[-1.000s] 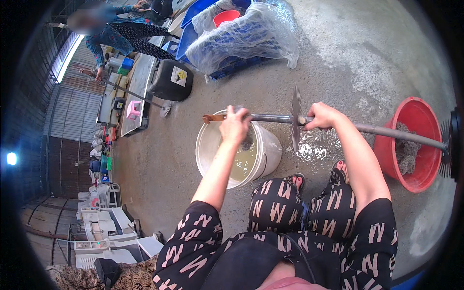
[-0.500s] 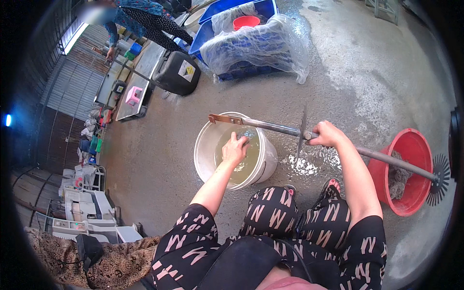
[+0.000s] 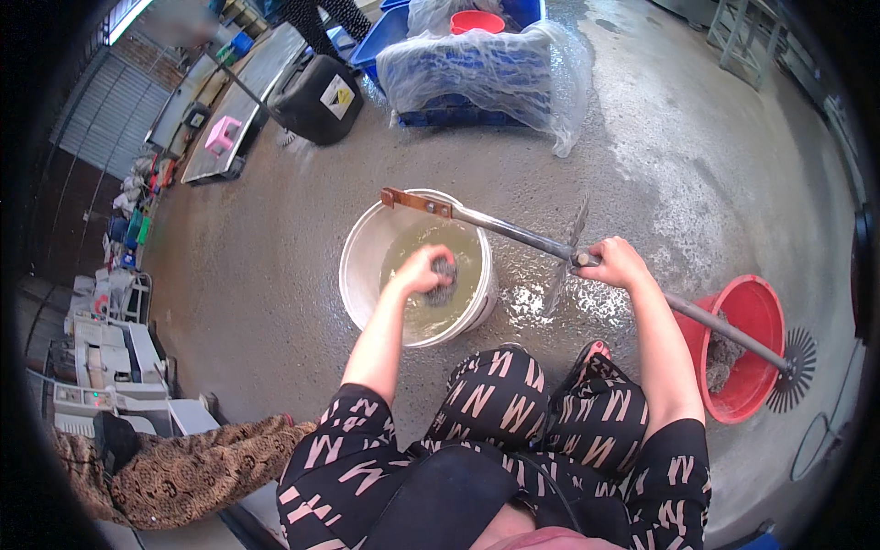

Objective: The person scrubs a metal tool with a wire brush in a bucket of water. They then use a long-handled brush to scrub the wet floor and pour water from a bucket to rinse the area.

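My left hand (image 3: 422, 271) is inside a white bucket (image 3: 359, 270) of cloudy greenish water (image 3: 469, 252). Its fingers curl round a grey scouring pad (image 3: 443, 284), slightly blurred, low over the water. My right hand (image 3: 612, 262) is closed on a metal shaft (image 3: 522, 235) beside a thin toothed disc (image 3: 579, 220), seen nearly edge-on. The shaft slants across the bucket, its rusty flat end piece (image 3: 417, 203) above the far rim. A second slotted disc (image 3: 803, 368) sits at its right end, beyond a red bucket (image 3: 775, 321).
Grey material (image 3: 724, 353) lies in the red bucket. Farther off stand a blue crate (image 3: 440, 112) draped in clear plastic and a black jerrycan (image 3: 307, 101). Wet concrete floor (image 3: 266, 266) surrounds the buckets. Brown patterned cloth (image 3: 202, 467) hangs at lower left; another person's legs (image 3: 312, 23) show at the back.
My left hand has turned within the bucket, and the grey pad now shows clearly in its fingers. The right hand keeps its hold on the shaft. The whole view has shifted.
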Available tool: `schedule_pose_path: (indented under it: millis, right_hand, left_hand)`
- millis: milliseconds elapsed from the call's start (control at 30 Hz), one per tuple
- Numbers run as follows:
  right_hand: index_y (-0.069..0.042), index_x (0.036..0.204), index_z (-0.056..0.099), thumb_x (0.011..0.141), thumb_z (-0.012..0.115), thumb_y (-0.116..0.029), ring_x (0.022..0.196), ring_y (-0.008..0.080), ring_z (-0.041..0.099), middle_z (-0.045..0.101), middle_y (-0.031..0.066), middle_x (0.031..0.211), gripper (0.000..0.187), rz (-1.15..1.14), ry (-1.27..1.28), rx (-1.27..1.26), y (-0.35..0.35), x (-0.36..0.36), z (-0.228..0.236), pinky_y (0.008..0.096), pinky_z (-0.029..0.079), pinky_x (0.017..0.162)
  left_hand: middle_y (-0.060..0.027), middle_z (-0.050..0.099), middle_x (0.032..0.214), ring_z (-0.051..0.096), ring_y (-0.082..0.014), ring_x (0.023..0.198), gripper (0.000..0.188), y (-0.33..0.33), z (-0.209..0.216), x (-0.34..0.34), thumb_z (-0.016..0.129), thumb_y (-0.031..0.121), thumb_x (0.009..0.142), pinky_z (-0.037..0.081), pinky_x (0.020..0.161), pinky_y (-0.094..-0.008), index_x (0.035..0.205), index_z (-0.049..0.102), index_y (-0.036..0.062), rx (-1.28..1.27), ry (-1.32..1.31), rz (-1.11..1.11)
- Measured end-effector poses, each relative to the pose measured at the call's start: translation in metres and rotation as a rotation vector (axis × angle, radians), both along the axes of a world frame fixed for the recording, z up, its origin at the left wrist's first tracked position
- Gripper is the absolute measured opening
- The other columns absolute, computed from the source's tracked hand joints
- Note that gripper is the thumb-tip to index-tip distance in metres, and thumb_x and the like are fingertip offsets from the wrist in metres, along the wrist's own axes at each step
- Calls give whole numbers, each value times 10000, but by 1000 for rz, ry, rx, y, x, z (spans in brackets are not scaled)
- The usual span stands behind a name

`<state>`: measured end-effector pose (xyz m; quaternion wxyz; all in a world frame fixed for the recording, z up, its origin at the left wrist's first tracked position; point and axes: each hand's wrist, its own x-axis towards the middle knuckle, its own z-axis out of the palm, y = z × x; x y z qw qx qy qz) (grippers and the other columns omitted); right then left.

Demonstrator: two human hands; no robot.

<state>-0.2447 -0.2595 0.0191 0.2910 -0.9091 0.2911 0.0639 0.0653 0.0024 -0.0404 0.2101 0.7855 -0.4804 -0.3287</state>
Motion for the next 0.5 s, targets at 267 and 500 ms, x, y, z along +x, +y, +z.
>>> schedule_pose_path:
  millis: [267,500]
  right_hand:
    - [-57,785,699,665,699,-441,749,344,647,648,179,708,402,5,5,-76,14,11,4,436,507,693]
    - [-76,818,717,664,705,-426,742,330,654,656,169,710,383,10,9,-60,8,4,-5,433,511,696]
  left_hand:
    - [-96,562,1053,623,-306,941,314,-79,79,-101,660,390,820,515,775,-432,1066,617,199,-239,-525,339]
    - [-68,565,1026,650,-297,823,191,-70,71,-64,687,339,783,531,636,-438,920,649,212,-247,-587,358]
